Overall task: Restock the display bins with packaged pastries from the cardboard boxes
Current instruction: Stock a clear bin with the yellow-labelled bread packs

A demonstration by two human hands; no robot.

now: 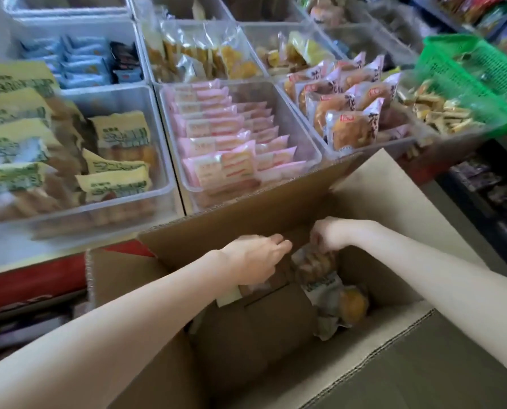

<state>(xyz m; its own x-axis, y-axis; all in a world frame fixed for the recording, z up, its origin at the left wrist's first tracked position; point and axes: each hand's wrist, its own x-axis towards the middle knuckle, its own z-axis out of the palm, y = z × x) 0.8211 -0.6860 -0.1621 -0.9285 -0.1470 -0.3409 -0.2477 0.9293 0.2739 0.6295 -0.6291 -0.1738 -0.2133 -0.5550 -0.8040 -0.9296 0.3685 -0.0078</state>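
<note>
Inside the cardboard box (pixel 275 335), toward twelve o'clock, the right hand (pixel 330 236) pinches a packaged pastry (pixel 315 262) by its wrapper top; the left hand (pixel 253 261) reaches down curled beside it, grip hidden (cannot tell). Thin film could slip or tear when lifted.

The left hand (pixel 253 259) covers whatever its fingers hold; only a pale corner shows beneath the palm. The right hand (pixel 330 234) curls over the top of a packet (pixel 315 262), hiding its fingertips. The box (pixel 216 228) runs off the bottom edge. Print on the packets in the bins (pixel 169 184) is blurred and unreadable. The green basket (pixel 464 69) is cut by the right edge.
</note>
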